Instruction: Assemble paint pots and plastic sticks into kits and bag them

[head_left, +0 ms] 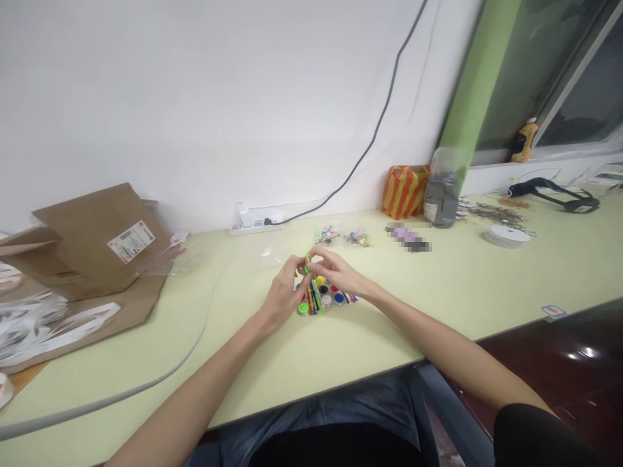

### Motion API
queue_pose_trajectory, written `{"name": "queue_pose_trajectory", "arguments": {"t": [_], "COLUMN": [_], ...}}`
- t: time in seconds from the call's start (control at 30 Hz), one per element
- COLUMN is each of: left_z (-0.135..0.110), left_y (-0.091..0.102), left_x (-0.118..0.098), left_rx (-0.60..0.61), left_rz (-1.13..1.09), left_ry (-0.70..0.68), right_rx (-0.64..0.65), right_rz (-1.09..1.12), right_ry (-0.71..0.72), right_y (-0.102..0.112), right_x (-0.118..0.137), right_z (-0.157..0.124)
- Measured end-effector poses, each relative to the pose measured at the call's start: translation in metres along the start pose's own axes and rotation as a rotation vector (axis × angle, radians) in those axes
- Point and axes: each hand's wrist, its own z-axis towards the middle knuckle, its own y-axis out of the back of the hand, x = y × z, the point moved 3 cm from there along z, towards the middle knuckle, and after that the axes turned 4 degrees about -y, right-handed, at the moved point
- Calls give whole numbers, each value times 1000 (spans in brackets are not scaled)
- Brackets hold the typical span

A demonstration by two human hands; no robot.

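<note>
My left hand (286,290) and my right hand (335,269) meet over the middle of a pale yellow-green table (341,350). Together their fingertips pinch a small bright green piece (307,263). Just below the hands lies a cluster of small coloured round pieces and sticks (325,298): green, yellow, red, blue, black and white ones. Both hands have their fingers curled closed around the green piece.
Brown paper bags (97,250) and white strips (43,324) lie at the left. A grey cable (160,376) crosses the table. A white power strip (256,224) sits by the wall. Small packets (345,237), an orange striped bag (403,189), a jar (442,194) and a tape roll (507,235) stand at the back right.
</note>
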Motion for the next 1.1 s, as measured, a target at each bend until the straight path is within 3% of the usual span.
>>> {"name": "queue_pose_trajectory", "arguments": {"t": [0.27,0.57,0.7,0.8,0.93,1.0,1.1], "left_z": [0,-1,-2,-1,1,1,1], "left_y": [3,0,1,1,2,2,4], "left_x": [2,-4,-2,2,13,17,20], "left_rx": [-18,81,120,168,216,216,201], "left_rz": [126,135,156,219,292,314,332], "left_ry": [-44,9,38,83,153,177,197], "right_rx": [19,134,61,-63,-208,-131,104], "right_rz": [50,280,266,-56,-850,-1131,-1233], "right_ry": [63,31,-3,-41,-182,-314,-449], "right_y": [10,-4,6,26,51,57,57], "right_x": [3,-8,-2,4,-1,-9,-17], "right_z": [1,1,0,-1,-4,-6,-9]}}
